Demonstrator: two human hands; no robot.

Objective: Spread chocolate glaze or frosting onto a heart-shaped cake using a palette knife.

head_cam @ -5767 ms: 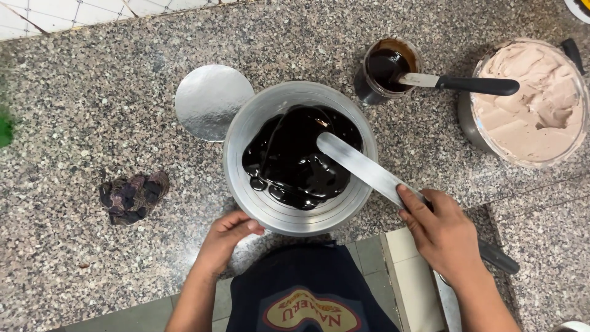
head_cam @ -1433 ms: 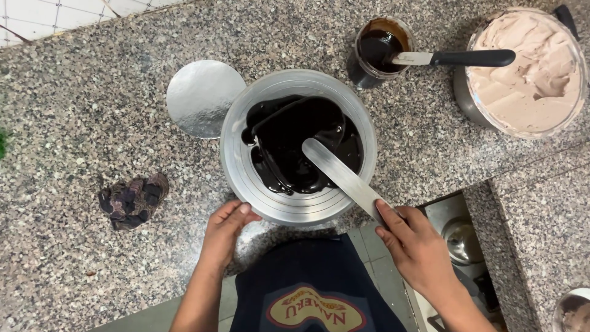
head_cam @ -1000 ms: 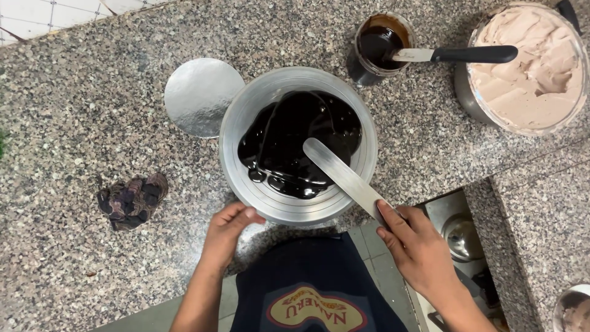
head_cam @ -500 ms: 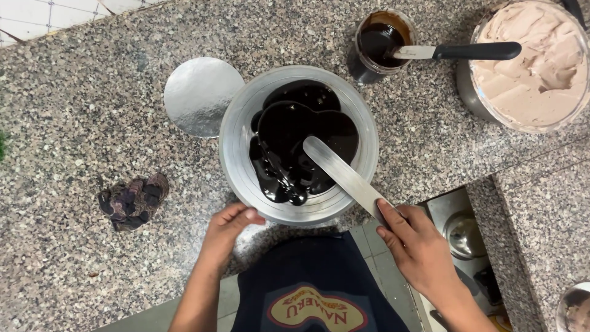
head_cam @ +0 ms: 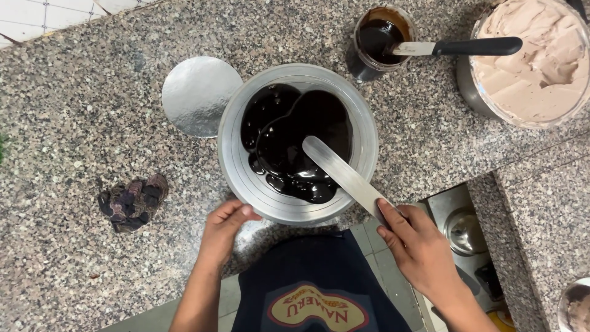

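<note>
On the granite counter I count one silver turntable, one foil cake board, one crumpled rag, one jar of dark sauce, one pot of pale brown cream, and two spatulas. Two hands are at work, both the person's own.

The turntable sits at the middle of the counter, and a glossy black glaze lies pooled over its centre, spreading unevenly toward 6 o'clock. The foil board lies flat at 10 o'clock from the turntable, its edge touching or just under the rim. The rag is at 8 o'clock, well apart. The jar stands at 1 o'clock, near the rim, and the pot lies further out at 2 o'clock.

The long spatula runs from the glaze out over the rim toward 4 o'clock, its rounded tip resting in the dark pool. The right hand is closed around its handle end, index finger stretched along the blade. The second spatula, with a black handle, lies across the jar's mouth, its blade in the jar and its handle pointing at the pot.

The left hand is at 7 o'clock on the turntable, fingers loosely curled and together, fingertips pressed against the outer rim; it grips nothing.

A dark apron shows at the bottom.
</note>
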